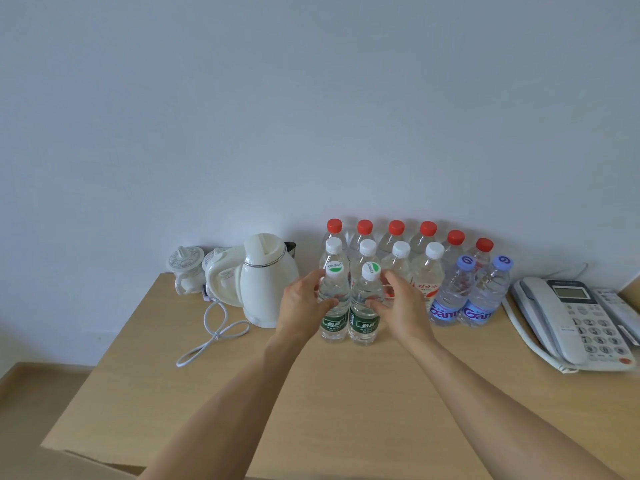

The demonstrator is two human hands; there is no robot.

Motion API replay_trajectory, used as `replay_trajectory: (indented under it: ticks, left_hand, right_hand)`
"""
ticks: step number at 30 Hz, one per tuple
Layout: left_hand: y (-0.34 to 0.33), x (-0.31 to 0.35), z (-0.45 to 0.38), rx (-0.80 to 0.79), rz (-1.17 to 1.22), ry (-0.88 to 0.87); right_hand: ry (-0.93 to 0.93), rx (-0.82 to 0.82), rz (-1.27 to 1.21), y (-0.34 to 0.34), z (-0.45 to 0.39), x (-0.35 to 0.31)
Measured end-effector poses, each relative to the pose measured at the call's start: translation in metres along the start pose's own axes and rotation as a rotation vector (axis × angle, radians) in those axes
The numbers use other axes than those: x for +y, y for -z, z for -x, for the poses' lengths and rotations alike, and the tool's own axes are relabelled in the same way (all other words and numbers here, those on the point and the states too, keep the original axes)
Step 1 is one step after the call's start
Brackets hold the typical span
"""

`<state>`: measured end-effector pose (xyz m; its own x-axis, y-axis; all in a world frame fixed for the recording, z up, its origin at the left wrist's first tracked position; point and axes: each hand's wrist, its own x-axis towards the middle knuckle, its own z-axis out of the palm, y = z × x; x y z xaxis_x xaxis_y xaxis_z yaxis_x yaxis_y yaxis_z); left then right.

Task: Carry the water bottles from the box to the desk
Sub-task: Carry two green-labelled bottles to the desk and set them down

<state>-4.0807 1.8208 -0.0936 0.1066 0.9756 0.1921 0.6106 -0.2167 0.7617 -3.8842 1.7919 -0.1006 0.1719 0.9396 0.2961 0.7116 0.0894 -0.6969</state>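
Two green-labelled water bottles stand upright side by side on the wooden desk [346,393]. My left hand [303,308] grips the left bottle [334,306] round its upper body. The right bottle [366,306] is held the same way by my right hand [401,306]. Behind them stand rows of bottles: several red-capped ones [396,228] against the wall, several white-capped ones [401,251] in front of those, and two blue-labelled bottles [464,296] to the right. The box is out of view.
A white electric kettle [263,278] with a looped cord [214,334] stands left of the bottles, with a white ceramic cup set [187,268] behind it. A desk telephone [575,317] sits at the right. The desk's front edge runs along the bottom left.
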Motion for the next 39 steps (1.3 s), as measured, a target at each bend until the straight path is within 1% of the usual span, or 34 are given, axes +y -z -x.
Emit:
replay_trajectory:
  ticks: [9,15,24,29,32,35,39]
  left_hand:
    - [0.000,-0.003,-0.001,0.002,-0.010,-0.032]
    - [0.000,-0.004,-0.002,0.000,-0.022,-0.052]
    - [0.000,-0.003,0.001,0.008,-0.064,-0.067]
    - [0.000,-0.002,0.004,-0.012,-0.053,-0.067]
    - [0.002,-0.004,0.005,-0.056,-0.035,-0.058]
    - [0.010,-0.006,0.000,-0.091,-0.084,-0.023]
    - [0.033,0.002,-0.018,-0.043,-0.179,-0.018]
  right_hand:
    - [0.006,0.007,-0.009,0.000,0.000,-0.003]
    - [0.018,0.049,0.002,-0.003,0.002,-0.004]
    - [-0.019,0.045,-0.025,-0.006,0.006,-0.005]
    - [-0.047,0.054,-0.021,-0.007,0.010,-0.007]
    - [-0.079,0.047,-0.002,-0.006,0.012,-0.010]
    - [-0.106,0.016,0.022,-0.001,0.012,-0.014]
    - [-0.142,0.022,0.086,0.015,0.009,-0.020]
